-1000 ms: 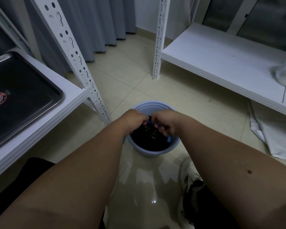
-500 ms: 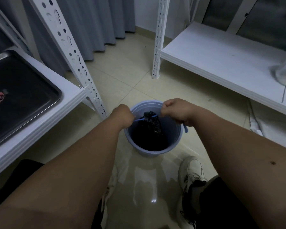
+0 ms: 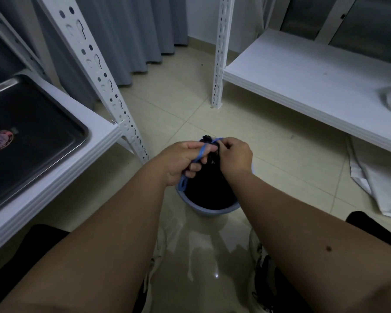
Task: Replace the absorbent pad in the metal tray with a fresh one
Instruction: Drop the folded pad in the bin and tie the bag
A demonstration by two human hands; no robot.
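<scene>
Holding the blue drawstring [image 3: 202,152] — both hands' grip now closer, bag [image 3: 209,177] lifted.

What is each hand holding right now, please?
Left hand: grips the blue drawstring.
Right hand: pinches the black bag top.

Dim room: beige tiled floor [image 3: 185,105], grey curtains [image 3: 131,35], white metal shelving [image 3: 303,73].

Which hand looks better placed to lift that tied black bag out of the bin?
Probably the left hand: the blue drawstring is looped through its curled fingers above the black bag in the bin. The right hand only pinches at the bag's gathered top.
</scene>
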